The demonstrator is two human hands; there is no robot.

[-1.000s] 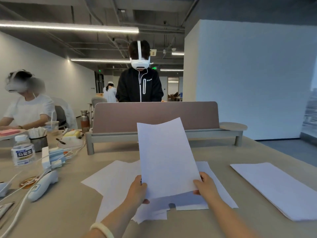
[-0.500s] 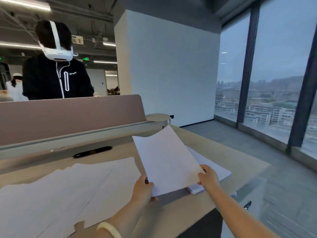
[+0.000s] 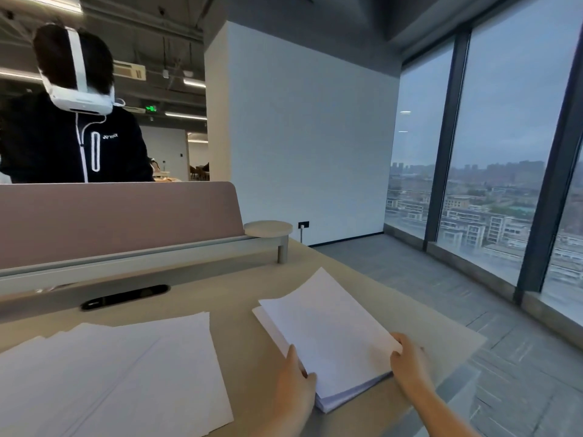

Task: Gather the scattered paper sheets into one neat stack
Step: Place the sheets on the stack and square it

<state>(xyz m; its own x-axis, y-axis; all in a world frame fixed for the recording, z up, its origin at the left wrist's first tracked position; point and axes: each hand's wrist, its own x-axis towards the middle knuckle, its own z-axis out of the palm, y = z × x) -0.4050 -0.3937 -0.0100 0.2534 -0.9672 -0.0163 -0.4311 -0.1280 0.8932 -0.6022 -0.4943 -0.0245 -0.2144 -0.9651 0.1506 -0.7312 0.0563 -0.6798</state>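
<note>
Background, upper left: a person [image 3: 72, 137] in a white headset stood behind the pink divider [image 3: 116, 222].
Loose sheets [image 3: 126, 373]: fanned and overlapping in the lower left of the frame, flat on the desk [image 3: 239, 294], well apart from both hands.
Left hand [image 3: 295, 380]: lower centre, at the near-left edge of the top sheet [image 3: 328, 329]. Its thumb lay along that edge and its fingers were tucked under the paper, holding it.
Stack [image 3: 347, 394]: centre-right, near the desk's right edge. Its long axis ran from upper left to lower right of the frame.
Top sheet: it lay on the stack, slightly skewed, with a strip of the pile showing past its left edge.
Right hand [image 3: 410, 361]: at the sheet's near-right corner, fingers curled onto the paper, tips hidden.
Key relation: the sheet lay straight ahead of both hands, one at each near corner, so squaring it probably needed only a small twist. The loose sheets lay to the left, nearer the left hand.
Far right: a window [image 3: 504, 152] over a city.
</note>
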